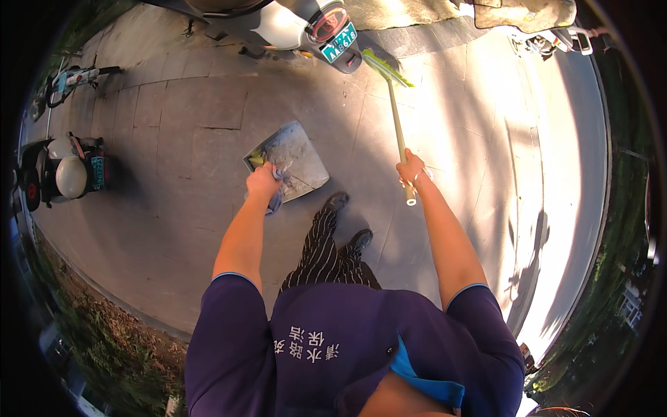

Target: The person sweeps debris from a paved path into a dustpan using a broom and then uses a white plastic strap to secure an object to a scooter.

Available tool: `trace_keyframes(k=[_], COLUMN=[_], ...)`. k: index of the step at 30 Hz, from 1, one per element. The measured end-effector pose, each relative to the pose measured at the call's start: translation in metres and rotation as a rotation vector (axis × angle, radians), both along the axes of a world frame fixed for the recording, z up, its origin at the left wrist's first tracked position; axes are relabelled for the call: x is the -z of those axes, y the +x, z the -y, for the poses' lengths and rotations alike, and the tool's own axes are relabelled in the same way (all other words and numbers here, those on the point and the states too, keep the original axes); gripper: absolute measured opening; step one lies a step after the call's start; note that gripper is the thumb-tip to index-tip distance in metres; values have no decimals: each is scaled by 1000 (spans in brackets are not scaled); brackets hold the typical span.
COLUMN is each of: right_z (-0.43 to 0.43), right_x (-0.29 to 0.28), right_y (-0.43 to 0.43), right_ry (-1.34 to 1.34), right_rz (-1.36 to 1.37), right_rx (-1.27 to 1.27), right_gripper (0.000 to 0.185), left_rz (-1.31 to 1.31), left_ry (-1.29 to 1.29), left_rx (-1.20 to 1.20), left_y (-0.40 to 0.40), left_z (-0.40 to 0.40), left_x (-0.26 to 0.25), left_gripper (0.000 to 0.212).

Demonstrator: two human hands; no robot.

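Observation:
My right hand (pixel 411 169) is closed around the upper part of a pale broom handle (pixel 397 122), whose hollow end sticks out below the fist. At the far end, the green-bristled broom head (pixel 386 70) lies by the rear of a parked scooter. My left hand (pixel 263 181) grips a bunched grey-purple cloth, and a long-handled dustpan seems to hang under it, its handle hidden by the fist. The grey dustpan (pixel 305 161) is beneath that hand, near my shoes, with yellow-green leaves and dirt inside.
A white scooter (pixel 284 26) stands ahead. Another scooter with a round top box (pixel 70 176) and a bicycle (pixel 78 79) are at the left. More vehicles are at the upper right (pixel 552 41). Paving slabs (pixel 208 109) surround my feet; a curb and road run along the right, plants at lower left.

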State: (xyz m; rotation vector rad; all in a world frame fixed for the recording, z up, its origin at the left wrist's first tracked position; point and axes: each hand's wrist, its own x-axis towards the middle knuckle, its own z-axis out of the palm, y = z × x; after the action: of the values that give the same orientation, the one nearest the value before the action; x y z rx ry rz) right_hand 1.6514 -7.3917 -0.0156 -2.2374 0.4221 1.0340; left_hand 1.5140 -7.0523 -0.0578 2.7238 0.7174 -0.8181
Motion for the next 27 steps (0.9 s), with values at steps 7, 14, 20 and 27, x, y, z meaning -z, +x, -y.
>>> trace_keyframes(k=[7,14,20,27], right_z=[-22,72,139,182], right_x=[-26,-159,-147,-84], right_y=[-107,-125,-134,-57], right_ry=[70,597,454,449], right_rz=[-318,-636,-422,-330], right_rx=[-246,366,231,468], right_gripper=[63,49,20,4], left_rz=[37,-16,-13,129], left_ry=[-18,-29,-134,-88], left_rx=[2,-40,-169,-513], left_y=[-1,-15,-74,-156], left_z=[-3,-8,-18,-20], left_x=[3,-4,-43,-121], left_gripper=[45,46,47,44])
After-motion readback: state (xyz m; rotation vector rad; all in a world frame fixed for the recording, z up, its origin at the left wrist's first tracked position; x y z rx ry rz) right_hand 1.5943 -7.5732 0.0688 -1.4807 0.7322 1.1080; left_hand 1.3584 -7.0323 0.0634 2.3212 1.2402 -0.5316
